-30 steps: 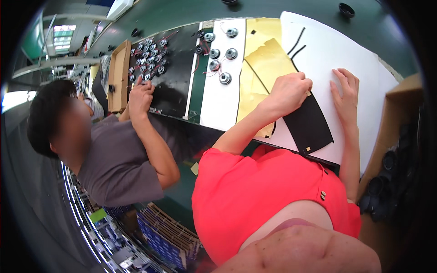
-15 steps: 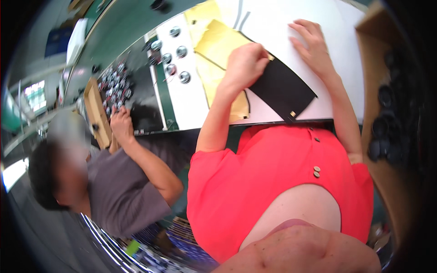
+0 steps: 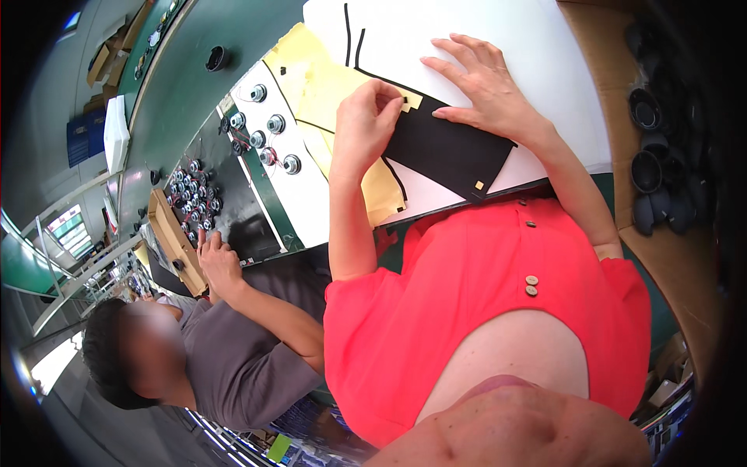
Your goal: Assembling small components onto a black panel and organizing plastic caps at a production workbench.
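My left hand (image 3: pixel 364 128) is closed in a pinch at the upper left end of a black sheet (image 3: pixel 447 148). Beside its fingertips lies a yellow patch (image 3: pixel 412 100) with a small black spot on it; whatever the fingers hold is too small to make out. My right hand (image 3: pixel 486 92) is open with fingers spread over the white surface, its thumb reaching the top edge of the black sheet. Under and left of my left hand spread yellow backing sheets (image 3: pixel 311 82) with thin black strips along their edges. A small yellow square (image 3: pixel 479 185) marks the sheet's near corner.
Several small round silver speaker-like parts (image 3: pixel 275 124) stand on the white board to the left, with a heap of them (image 3: pixel 193 191) farther left. A co-worker's hands (image 3: pixel 220 265) are beside it. A cardboard box (image 3: pixel 603 93) of black cups borders the right.
My left hand has moved left along the black sheet, uncovering more of the yellow patch. My right hand has come closer, its thumb now at the sheet. The whole view has shifted.
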Available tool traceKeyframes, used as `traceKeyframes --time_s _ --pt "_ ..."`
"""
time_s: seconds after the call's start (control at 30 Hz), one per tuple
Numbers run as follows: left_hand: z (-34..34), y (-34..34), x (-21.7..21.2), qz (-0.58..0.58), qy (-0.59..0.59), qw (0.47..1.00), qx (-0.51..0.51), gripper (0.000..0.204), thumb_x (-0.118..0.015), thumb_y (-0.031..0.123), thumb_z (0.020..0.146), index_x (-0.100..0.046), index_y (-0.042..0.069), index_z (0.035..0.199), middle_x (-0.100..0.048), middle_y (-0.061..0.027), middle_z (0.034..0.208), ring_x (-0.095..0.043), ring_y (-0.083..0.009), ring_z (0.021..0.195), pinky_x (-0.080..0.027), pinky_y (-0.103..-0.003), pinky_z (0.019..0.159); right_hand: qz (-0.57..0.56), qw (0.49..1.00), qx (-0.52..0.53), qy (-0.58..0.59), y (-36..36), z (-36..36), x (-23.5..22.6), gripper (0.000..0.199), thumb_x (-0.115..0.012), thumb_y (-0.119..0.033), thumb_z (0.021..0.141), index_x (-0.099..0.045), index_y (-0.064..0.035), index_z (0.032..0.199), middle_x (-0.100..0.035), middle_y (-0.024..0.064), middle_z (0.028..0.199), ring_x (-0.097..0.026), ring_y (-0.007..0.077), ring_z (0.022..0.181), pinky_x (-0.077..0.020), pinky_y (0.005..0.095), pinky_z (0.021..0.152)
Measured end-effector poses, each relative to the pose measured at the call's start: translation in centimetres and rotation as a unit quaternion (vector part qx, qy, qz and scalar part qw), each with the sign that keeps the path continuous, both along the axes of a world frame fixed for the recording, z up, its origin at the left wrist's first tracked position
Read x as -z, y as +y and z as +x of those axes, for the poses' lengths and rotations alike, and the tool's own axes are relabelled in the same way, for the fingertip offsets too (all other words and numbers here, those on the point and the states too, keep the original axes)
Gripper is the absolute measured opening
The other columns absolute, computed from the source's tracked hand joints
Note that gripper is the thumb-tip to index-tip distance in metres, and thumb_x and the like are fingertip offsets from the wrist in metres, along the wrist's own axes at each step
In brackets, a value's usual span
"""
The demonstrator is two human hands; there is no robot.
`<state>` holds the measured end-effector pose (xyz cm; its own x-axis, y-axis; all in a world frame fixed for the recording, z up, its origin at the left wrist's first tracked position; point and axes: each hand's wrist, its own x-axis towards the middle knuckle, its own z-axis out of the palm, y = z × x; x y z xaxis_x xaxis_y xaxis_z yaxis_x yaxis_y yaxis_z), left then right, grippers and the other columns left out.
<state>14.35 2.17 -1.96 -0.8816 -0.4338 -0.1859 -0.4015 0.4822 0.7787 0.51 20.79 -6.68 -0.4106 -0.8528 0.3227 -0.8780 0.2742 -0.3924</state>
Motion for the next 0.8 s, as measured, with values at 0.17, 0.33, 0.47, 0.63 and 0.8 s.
traceKeyframes --time_s 0.17,0.33,0.47,0.63,0.8 --pt "-2.9 1.3 -1.7 0.076 0.028 0.997 -0.009 0.013 -0.071 0.008 0.092 -0.068 -0.003 0.097 -0.069 -0.007 0.078 -0.064 -0.0125 0.07 -0.052 -0.028 0.064 -0.024 0.999 0.009 0.021 0.9 -0.7 -0.1 0.064 -0.075 -0.043 0.084 -0.057 -0.0116 0.137 -0.047 0.0138 0.148 -0.038 0.0319 0.14 -0.0273 0.0484 0.116" --pt "-5.5 1.5 -0.2 0.078 0.076 0.994 0.008 0.013 -0.07 0.008 0.094 -0.068 -0.004 0.097 -0.069 -0.0051 0.085 -0.063 -0.0106 0.079 -0.051 -0.025 0.073 -0.124 0.989 0.034 -0.073 0.7 -2.3 0.9 0.042 -0.073 -0.023 0.088 -0.064 -0.0048 0.125 -0.06 0.0151 0.126 -0.052 0.0321 0.123 -0.0411 0.0441 0.107" --pt "-6.9 2.4 1.0 0.174 0.092 0.98 0.021 0.013 -0.068 0.011 0.097 -0.066 -0.001 0.1 -0.067 -0.0017 0.086 -0.06 -0.0064 0.077 -0.048 -0.021 0.07 -0.226 0.96 0.129 -0.102 1.7 -3.2 0.1 0.026 -0.071 -0.01 0.086 -0.069 -0.0018 0.11 -0.067 0.0131 0.104 -0.06 0.0299 0.105 -0.0506 0.0395 0.094" --pt "-7.7 3.5 2.7 0.206 0.119 0.971 0.008 0.012 -0.068 0.012 0.098 -0.065 0.001 0.103 -0.066 -0.0008 0.087 -0.061 -0.0072 0.075 -0.047 -0.02 0.064 -0.241 0.952 0.172 -0.081 1.6 -3.8 1.0 0.021 -0.069 -0.007 0.086 -0.07 0.0003 0.105 -0.07 0.0121 0.101 -0.061 0.0297 0.101 -0.0521 0.0397 0.091" --pt "-7.5 3.2 3.5 0.226 0.162 0.96 -0.002 0.013 -0.066 0.013 0.1 -0.064 0.002 0.105 -0.066 -0.002 0.091 -0.062 -0.0082 0.078 -0.05 -0.021 0.066 -0.266 0.944 0.171 -0.096 1.3 -3.9 0.6 0.016 -0.068 -0.005 0.087 -0.071 -0.0005 0.102 -0.07 0.0116 0.096 -0.062 0.0283 0.099 -0.0526 0.0388 0.089"
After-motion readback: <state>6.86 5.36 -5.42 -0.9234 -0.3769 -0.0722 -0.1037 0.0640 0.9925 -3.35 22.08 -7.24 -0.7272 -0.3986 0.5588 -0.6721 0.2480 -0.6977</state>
